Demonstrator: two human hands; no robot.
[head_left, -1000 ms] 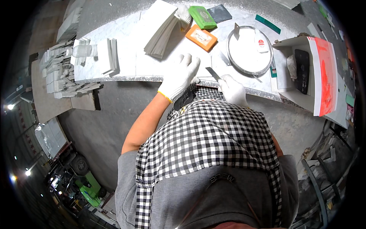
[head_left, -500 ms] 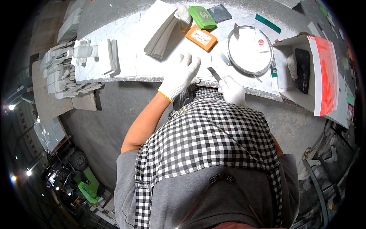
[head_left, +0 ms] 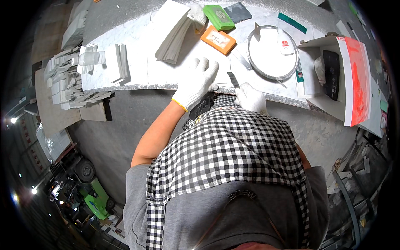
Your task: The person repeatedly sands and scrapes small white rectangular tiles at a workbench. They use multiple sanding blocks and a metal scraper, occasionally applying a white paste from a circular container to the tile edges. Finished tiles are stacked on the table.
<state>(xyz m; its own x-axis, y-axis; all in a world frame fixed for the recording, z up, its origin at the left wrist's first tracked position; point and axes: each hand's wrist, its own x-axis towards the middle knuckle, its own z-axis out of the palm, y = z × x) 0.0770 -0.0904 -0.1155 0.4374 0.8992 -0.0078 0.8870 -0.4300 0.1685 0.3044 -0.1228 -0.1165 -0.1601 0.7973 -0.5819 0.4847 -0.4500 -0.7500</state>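
My left hand (head_left: 196,82), in a white glove with a yellow cuff, lies open on the white surface at the table's front edge. Its fingers are stretched out and point away from me. To its right, my gloved right hand (head_left: 251,99) is closed at the same edge. From its fingers a narrow dark-grey snap-off blade (head_left: 233,79) sticks up and slightly left; any handle is hidden in the hand. Beyond my left hand stands a thick stack of white sheets (head_left: 174,31), its layers fanned at the near end.
Beyond my hands lie an orange box (head_left: 218,40), a green box (head_left: 219,18) and a dark flat pad (head_left: 238,12). Rightward are a metal-rimmed round tray (head_left: 273,78) and an open carton (head_left: 357,83). Leftward are a clear bottle (head_left: 89,58) and piled grey strips (head_left: 68,81).
My right hand has shifted slightly left and the blade now stands a little more upright. My left hand stays spread at nearly the same place.
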